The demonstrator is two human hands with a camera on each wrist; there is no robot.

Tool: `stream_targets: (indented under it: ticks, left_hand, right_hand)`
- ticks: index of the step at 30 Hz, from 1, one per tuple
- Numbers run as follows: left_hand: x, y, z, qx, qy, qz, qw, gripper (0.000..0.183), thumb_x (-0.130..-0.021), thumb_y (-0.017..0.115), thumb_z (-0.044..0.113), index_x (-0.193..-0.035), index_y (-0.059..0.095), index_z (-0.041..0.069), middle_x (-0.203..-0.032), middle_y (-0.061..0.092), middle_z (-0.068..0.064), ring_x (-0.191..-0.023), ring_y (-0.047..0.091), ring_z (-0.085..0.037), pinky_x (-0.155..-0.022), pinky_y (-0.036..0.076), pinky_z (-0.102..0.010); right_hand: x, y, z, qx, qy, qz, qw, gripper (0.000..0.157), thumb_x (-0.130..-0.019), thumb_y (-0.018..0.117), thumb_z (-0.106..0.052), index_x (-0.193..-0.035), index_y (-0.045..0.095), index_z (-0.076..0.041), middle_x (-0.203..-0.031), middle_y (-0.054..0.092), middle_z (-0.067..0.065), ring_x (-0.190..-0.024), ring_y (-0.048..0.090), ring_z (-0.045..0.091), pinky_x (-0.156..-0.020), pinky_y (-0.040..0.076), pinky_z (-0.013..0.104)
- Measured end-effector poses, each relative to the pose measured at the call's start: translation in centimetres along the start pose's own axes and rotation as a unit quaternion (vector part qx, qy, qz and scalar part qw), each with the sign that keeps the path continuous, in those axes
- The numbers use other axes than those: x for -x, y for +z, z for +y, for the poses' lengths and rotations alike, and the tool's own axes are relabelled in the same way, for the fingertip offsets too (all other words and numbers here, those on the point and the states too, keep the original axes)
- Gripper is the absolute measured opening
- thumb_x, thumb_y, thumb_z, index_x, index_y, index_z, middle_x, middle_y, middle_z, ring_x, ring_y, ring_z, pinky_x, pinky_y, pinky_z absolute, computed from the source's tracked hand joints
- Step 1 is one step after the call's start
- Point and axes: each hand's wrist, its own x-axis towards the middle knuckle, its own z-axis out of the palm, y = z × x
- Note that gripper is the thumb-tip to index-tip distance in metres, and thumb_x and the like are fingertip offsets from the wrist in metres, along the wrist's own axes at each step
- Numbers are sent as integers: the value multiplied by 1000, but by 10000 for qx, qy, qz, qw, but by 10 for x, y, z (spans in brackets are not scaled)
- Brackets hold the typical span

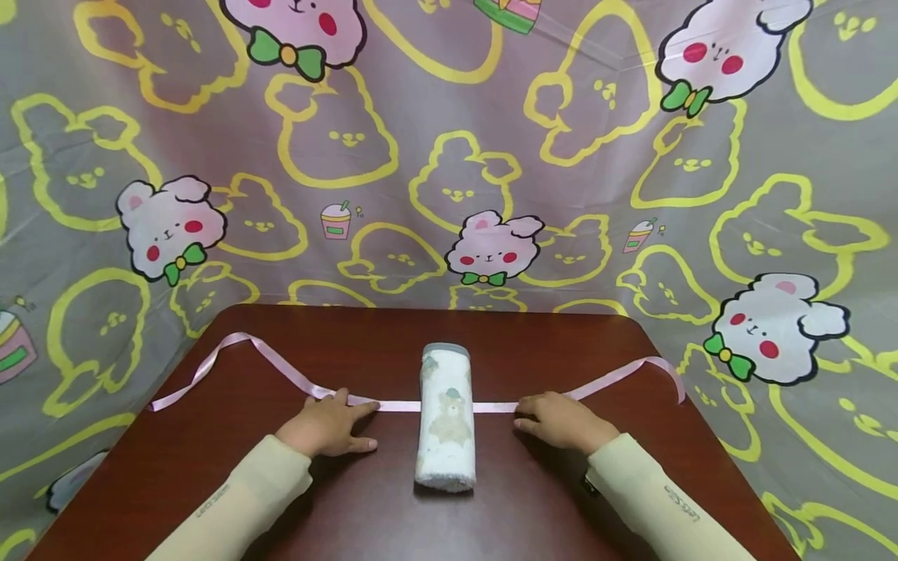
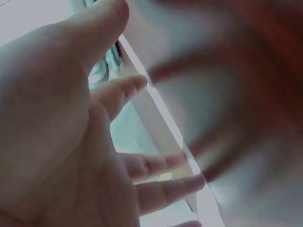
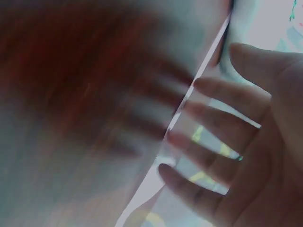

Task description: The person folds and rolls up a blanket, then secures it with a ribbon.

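Note:
A white rolled towel (image 1: 447, 425) with a bear print and a grey edge lies lengthwise at the middle of the table. A pink satin ribbon (image 1: 400, 406) runs crosswise beneath it, and both ends trail outward in loose bends. To the towel's left, my left hand (image 1: 326, 426) rests its spread fingertips on the ribbon. On the other side, my right hand (image 1: 564, 421) touches the ribbon with its fingertips. Both wrist views show extended fingers meeting the ribbon (image 2: 163, 113) at their tips. The stretch of ribbon under the towel is hidden.
The dark red-brown table (image 1: 351, 514) has a glossy top that reflects the hands. Behind it and at both sides hangs a grey curtain (image 1: 393, 101) printed with cartoon rabbits and yellow outlines. The ribbon's left end reaches the table's left edge.

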Motion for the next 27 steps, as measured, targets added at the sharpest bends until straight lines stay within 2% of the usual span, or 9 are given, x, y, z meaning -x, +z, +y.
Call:
stream_targets:
  ticks: [3,7,10,13,17,20,23,27]
  left_hand:
    - [-2,-1,-9,101,-99,198,9997,73,-80,67,63,-139,52,22,-118,47,-24,-104,55,-46,-82,42,-65]
    - [-10,1,-32,323,54,658,9973,56,-90,63,51,-132,53,16,-112,49,-22,-97,56,-43,-77,46,-60]
    - [-19,0,-57,488,188,1010,9935,38,-95,61,37,-123,58,12,-103,55,-16,-95,56,-39,-78,45,-58]
    - [-26,-4,-82,662,300,1145,9908,30,-95,62,30,-117,62,10,-101,59,-12,-96,57,-37,-80,44,-57]
    - [-32,-8,-107,1007,367,792,9911,44,-86,73,37,-118,64,8,-106,59,-10,-101,54,-33,-85,44,-55]
    - [-35,-9,-117,1212,394,466,9908,52,-76,81,45,-112,66,10,-104,58,-7,-98,52,-29,-84,44,-50]
    - [-38,-9,-120,1201,519,352,9908,42,-71,83,48,-93,66,16,-95,54,-3,-90,49,-25,-77,41,-45]
    - [-40,-12,-122,1093,720,350,9908,32,-72,84,42,-72,60,22,-82,49,2,-79,44,-19,-68,35,-38]
  right_hand:
    - [-6,-5,19,-412,-26,414,9983,17,-94,66,-20,-105,73,-11,-100,69,-2,-91,64,16,-82,51,42]
    - [-3,-14,50,-734,462,712,9937,17,-90,69,-10,-106,73,-6,-100,70,2,-94,64,20,-82,51,44]
    - [-2,-19,73,-688,616,665,9935,17,-86,70,-4,-103,73,-5,-99,69,5,-96,63,25,-83,50,46]
    - [-3,-22,89,-795,568,299,9948,20,-81,73,-3,-101,73,-8,-98,69,2,-94,62,25,-81,50,45]
    - [-7,-25,98,-1094,579,-261,9920,28,-75,79,-5,-102,73,-11,-95,68,-2,-89,60,21,-79,49,42]
    - [-9,-27,102,-1010,536,-424,9925,24,-73,81,-7,-95,72,-11,-86,65,-3,-80,57,17,-72,48,38]
    - [-9,-27,108,-869,529,-540,9933,15,-75,82,-12,-81,68,-15,-73,59,-6,-68,52,12,-63,45,33]
    - [-6,-27,115,-916,526,-669,9922,22,-76,83,-16,-68,62,-17,-65,53,-8,-62,48,11,-57,40,30]
